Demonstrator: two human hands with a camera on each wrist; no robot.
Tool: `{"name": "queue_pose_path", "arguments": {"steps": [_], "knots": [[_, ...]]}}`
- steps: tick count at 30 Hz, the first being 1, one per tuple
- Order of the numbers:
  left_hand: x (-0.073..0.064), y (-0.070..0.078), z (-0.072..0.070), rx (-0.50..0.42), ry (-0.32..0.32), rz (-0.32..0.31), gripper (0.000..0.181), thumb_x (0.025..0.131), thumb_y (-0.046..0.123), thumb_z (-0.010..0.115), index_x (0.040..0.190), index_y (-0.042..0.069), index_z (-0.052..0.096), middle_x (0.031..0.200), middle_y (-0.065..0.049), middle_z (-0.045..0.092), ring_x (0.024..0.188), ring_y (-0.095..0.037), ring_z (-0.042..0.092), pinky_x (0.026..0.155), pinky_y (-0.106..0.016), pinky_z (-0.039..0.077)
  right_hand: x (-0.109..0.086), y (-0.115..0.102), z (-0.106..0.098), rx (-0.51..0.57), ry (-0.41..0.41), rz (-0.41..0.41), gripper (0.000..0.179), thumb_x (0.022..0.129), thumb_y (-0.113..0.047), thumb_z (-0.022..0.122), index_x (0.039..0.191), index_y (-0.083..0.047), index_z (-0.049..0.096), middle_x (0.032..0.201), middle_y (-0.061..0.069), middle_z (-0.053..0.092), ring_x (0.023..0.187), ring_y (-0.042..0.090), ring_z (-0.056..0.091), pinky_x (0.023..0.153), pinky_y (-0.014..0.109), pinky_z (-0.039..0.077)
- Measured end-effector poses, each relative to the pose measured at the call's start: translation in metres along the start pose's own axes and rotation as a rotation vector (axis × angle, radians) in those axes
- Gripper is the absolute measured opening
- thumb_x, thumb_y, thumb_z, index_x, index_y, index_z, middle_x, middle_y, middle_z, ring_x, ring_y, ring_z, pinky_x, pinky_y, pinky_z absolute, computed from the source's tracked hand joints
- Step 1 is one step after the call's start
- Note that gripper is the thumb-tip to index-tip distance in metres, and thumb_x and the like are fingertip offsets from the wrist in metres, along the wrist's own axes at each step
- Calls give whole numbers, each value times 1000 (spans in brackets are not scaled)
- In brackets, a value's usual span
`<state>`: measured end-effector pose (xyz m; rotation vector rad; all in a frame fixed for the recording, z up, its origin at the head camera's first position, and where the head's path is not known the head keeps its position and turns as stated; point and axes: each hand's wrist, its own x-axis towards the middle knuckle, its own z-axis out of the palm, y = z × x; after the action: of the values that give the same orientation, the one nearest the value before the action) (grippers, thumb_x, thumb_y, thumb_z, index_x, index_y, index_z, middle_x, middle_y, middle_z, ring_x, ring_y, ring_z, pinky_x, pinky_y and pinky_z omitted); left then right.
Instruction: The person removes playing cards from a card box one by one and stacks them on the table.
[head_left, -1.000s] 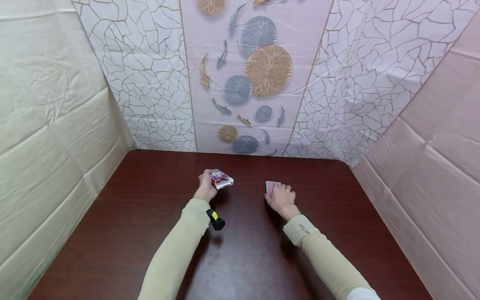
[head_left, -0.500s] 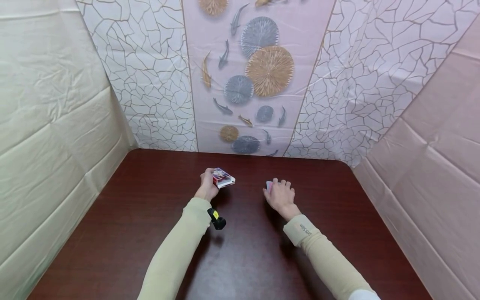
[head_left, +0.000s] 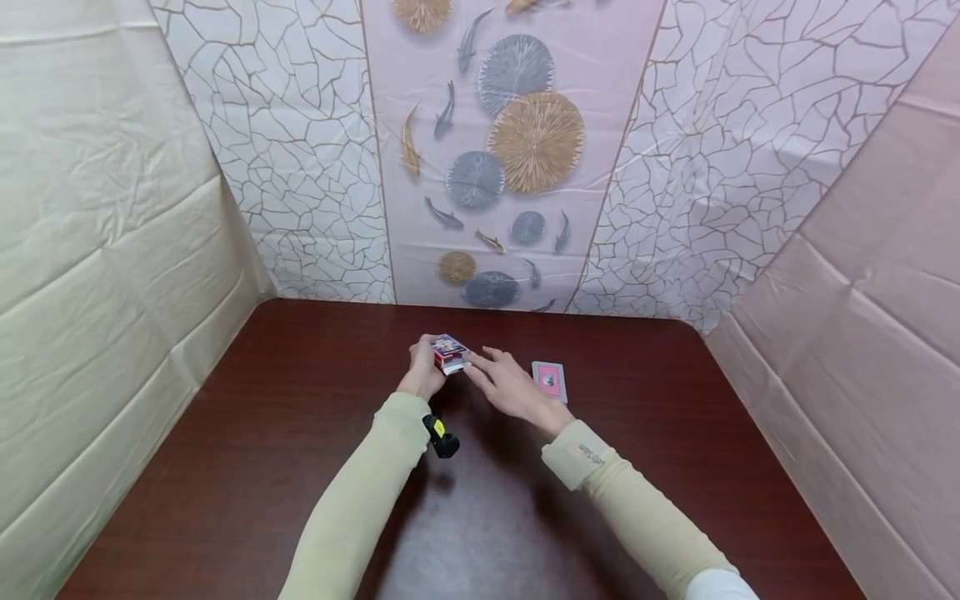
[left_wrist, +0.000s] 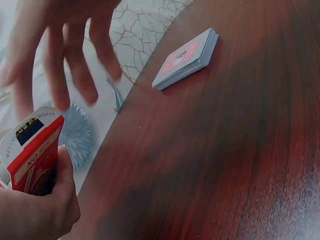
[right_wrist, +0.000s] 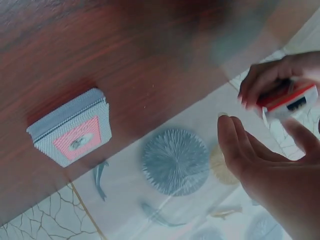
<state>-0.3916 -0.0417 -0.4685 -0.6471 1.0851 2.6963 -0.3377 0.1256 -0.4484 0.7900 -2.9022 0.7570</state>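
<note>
My left hand (head_left: 422, 367) grips a red playing-card box (head_left: 449, 347), held above the table with its opening toward the right. In the left wrist view a white flap (left_wrist: 31, 131) stands out at the box's end. Close to that end is my right hand (head_left: 516, 390), fingers extended and nothing held. Whether its fingertips touch the flap is unclear in the head view; the right wrist view shows them just apart from it. A deck of playing cards (head_left: 551, 380) with pink-patterned backs lies on the table, right of my right hand. Its stack is slightly uneven (right_wrist: 75, 131).
The dark red-brown table (head_left: 247, 467) runs back to a patterned cloth (head_left: 315, 167) hung behind it. Plain cloth walls stand at the left (head_left: 105, 275) and right (head_left: 855, 292). A black camera (head_left: 442, 437) sits on my left wrist.
My right hand has let go of the card deck and moved left to the box, leaving the deck uncovered on the table. The box has shifted slightly right and tilted in my left hand.
</note>
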Motion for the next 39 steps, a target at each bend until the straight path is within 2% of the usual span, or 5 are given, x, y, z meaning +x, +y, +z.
{"name": "queue_pose_path", "arguments": {"steps": [8, 19, 28, 35, 39], "knots": [[0, -6, 6, 18, -39, 7, 51, 100, 17, 37, 145, -3, 28, 149, -22, 35, 132, -29, 41, 113, -40, 38, 4, -3, 9, -1, -47, 34, 47, 104, -43, 35, 144, -20, 47, 148, 20, 40, 135, 33, 40, 108, 51, 39], [5, -15, 4, 32, -52, 16, 47, 99, 15, 37, 143, 0, 27, 143, -20, 37, 123, -28, 43, 112, -41, 38, 4, -8, 15, -44, -101, 63, 60, 100, -56, 36, 146, -18, 44, 151, 21, 36, 138, 36, 37, 110, 53, 37], [9, -15, 0, -66, -21, 66, 65, 95, 9, 36, 148, 20, -1, 142, -18, 32, 122, -24, 42, 112, -37, 37, -1, -13, 11, -5, 1, 26, 45, 98, -47, 49, 130, -18, 62, 136, 16, 51, 126, 30, 48, 96, 51, 48], [8, -17, 2, -34, 4, 66, 66, 96, 12, 39, 148, 23, -1, 137, -13, 33, 115, -20, 43, 108, -34, 39, 1, -14, 16, 3, 163, 58, 38, 87, -45, 68, 99, -9, 67, 117, 13, 58, 101, 26, 57, 81, 40, 52], [7, -17, 1, -18, 8, 53, 68, 96, 14, 39, 149, 24, -2, 139, -14, 33, 117, -21, 43, 109, -35, 39, 2, -14, 17, 4, 180, 68, 39, 81, -41, 75, 96, -7, 65, 110, 13, 60, 93, 24, 57, 75, 36, 49]]}}
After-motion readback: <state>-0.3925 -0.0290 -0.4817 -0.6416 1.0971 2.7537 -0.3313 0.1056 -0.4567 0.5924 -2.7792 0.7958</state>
